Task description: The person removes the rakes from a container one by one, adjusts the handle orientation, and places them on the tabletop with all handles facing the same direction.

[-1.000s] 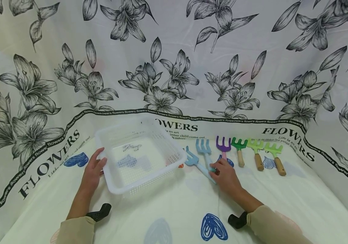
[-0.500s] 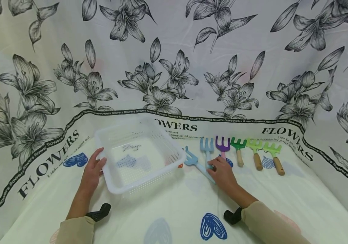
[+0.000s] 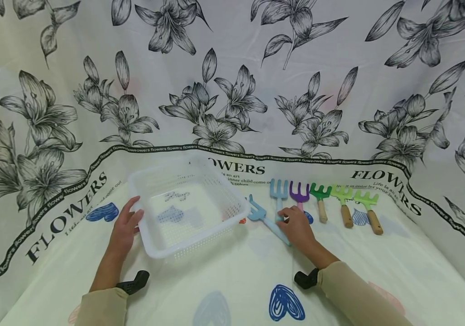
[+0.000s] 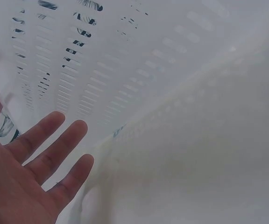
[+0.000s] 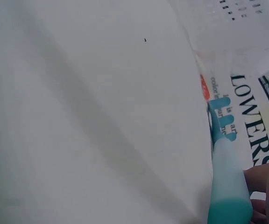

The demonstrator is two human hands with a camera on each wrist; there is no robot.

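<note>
A white perforated plastic basket (image 3: 191, 244) stands left of centre on the cloth. My left hand (image 3: 124, 226) holds its left rim; in the left wrist view several fingers (image 4: 55, 158) spread along the basket's outer side. My right hand (image 3: 299, 228) pinches the handle of a light blue garden hand fork (image 3: 279, 190), whose tines point away beside the purple fork (image 3: 299, 194). The right wrist view has the fork's pale handle (image 5: 229, 172) with a teal end. A second light blue fork (image 3: 274, 228) lies slanted between the basket and my right hand.
To the right lie a dark green fork (image 3: 320, 194) with a wooden handle and two light green forks, one yellowish (image 3: 343, 194) and one brighter (image 3: 367, 199). A flower-printed cloth (image 3: 232, 104) rises behind and at the sides.
My right hand has shifted the light blue fork slightly right and away, and straightened it alongside the purple one. The left hand and basket keep their place.
</note>
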